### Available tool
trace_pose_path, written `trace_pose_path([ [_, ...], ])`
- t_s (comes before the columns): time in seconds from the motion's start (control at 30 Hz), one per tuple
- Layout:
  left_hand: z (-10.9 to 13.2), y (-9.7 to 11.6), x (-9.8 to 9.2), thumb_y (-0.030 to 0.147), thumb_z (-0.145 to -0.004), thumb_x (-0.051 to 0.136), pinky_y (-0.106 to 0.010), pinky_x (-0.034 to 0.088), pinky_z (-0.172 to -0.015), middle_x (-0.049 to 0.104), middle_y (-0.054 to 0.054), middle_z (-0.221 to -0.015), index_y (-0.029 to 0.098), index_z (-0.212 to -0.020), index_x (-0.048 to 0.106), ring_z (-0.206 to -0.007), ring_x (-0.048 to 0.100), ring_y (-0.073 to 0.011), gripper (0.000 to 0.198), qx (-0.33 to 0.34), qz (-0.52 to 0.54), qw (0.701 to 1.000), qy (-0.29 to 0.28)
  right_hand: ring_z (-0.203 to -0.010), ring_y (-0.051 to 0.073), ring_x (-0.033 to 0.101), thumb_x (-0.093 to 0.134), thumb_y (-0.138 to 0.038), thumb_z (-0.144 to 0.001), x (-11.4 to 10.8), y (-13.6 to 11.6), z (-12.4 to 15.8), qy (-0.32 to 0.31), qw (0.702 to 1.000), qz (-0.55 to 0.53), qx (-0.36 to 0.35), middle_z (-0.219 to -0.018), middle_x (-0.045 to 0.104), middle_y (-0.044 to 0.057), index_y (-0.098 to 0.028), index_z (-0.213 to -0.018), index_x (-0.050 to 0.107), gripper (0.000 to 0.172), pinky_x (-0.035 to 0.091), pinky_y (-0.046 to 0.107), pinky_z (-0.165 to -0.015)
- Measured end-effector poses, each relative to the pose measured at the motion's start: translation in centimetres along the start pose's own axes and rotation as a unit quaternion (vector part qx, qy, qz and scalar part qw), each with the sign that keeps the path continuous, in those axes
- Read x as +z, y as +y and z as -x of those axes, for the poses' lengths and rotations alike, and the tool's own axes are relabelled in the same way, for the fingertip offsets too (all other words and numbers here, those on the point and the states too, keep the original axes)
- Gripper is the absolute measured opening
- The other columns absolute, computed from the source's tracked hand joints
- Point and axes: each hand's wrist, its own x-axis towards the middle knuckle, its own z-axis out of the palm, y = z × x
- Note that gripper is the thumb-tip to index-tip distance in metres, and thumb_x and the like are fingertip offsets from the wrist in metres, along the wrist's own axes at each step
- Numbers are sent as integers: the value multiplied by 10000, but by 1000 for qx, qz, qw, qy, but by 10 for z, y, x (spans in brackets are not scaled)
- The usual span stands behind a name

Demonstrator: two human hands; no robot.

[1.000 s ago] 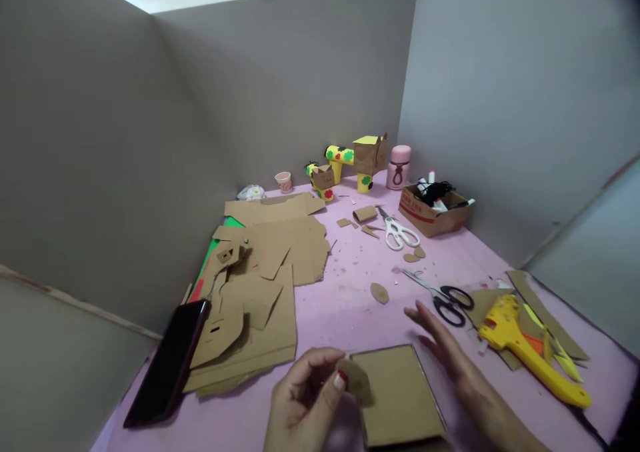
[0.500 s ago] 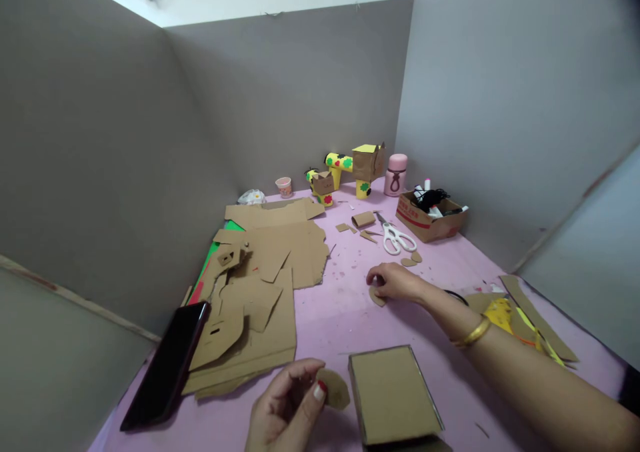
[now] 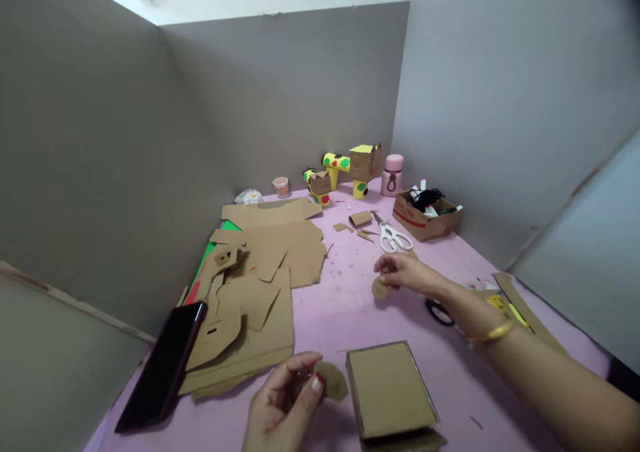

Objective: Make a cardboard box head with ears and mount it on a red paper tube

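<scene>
My left hand point(image 3: 287, 399), at the bottom centre, pinches a small rounded cardboard piece point(image 3: 334, 381) between thumb and fingers. Just right of it lies a cardboard box point(image 3: 393, 391) with a flat top and a flap at its near side. Farther up the table, my right hand point(image 3: 406, 272) has its thumb and fingers on another rounded cardboard piece point(image 3: 380, 289). Behind this hand, part of a loose cardboard piece point(image 3: 413, 255) shows near the white-handled scissors point(image 3: 395, 237). A roll of black-edged tape or a ring point(image 3: 440, 312) lies beneath my right forearm.
Cardboard sheets point(image 3: 270, 252) cover the left side, with a black phone point(image 3: 163, 365) at their edge. At the back stand yellow spotted cardboard animals point(image 3: 361, 165), a pink bottle point(image 3: 393, 175), a paper cup point(image 3: 281, 187) and a box of pens point(image 3: 425, 220). Grey partitions point(image 3: 290, 92) surround the table.
My right hand has risen a little off the table and turned, bringing the rounded cardboard piece up with it. The left hand keeps its piece in nearly the same place.
</scene>
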Motion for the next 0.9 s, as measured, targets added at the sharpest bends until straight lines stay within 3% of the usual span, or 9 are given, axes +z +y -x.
trace_pose_path([
  [0.07, 5, 0, 4, 393, -519, 831, -183, 486, -617, 698, 6, -660, 196, -754, 698, -654, 619, -131, 334, 7, -7, 1000, -8, -724, 141, 639, 543, -240, -879, -1, -3, 34, 58, 997, -45, -31, -868, 665, 26, -150, -1124, 536, 261, 523, 306, -689],
  [0.17, 15, -4, 12, 385, -561, 811, -201, 497, -631, 704, -7, -674, 193, -740, 692, -658, 626, -145, 288, 16, -18, 999, -35, -784, 167, 648, 526, -328, -876, 6, -9, 95, 125, 985, -97, -61, -880, 696, 41, -186, -955, 583, 173, 517, 292, -684],
  [0.23, 23, -8, 17, 379, -597, 791, -200, 497, -622, 697, -5, -675, 198, -726, 686, -648, 622, -143, 246, 38, -21, 998, -47, -757, 182, 662, 585, -335, -843, 16, -12, 132, 154, 970, -158, -105, -817, 712, 36, -212, -865, 601, 126, 513, 281, -629],
  [0.33, 35, -18, 23, 339, -689, 732, -210, 492, -608, 669, 5, -677, 212, -743, 671, -630, 617, -141, 150, 106, -23, 992, -71, -769, 166, 667, 554, -294, -874, 37, -10, 167, 164, 961, -170, -141, -813, 679, 6, -251, -863, 594, 59, 507, 267, -664],
  [0.5, 47, -37, 27, 248, -810, 598, -261, 475, -671, 649, -21, -741, 215, -822, 645, -711, 609, -171, 58, 222, -67, 966, -115, -785, 162, 614, 481, -223, -907, 62, -4, 179, 187, 959, -73, -200, -825, 623, 11, -253, -882, 576, 103, 473, 282, -696],
  [0.8, 45, -44, 17, 180, -846, 553, -269, 436, -748, 658, -4, -811, 239, -892, 596, -806, 576, -164, 86, 327, -150, 927, -108, -707, 153, 555, 449, -206, -908, 76, -4, 186, 266, 933, -11, -242, -811, 578, 19, -233, -881, 539, 98, 447, 271, -630],
  [0.9, 43, -43, 12, 192, -843, 563, -281, 436, -741, 667, -10, -815, 230, -874, 609, -795, 582, -172, 67, 323, -157, 928, -99, -779, 167, 586, 451, -214, -906, 79, -4, 191, 283, 928, -16, -243, -867, 611, 34, -234, -868, 537, 96, 468, 270, -667],
])
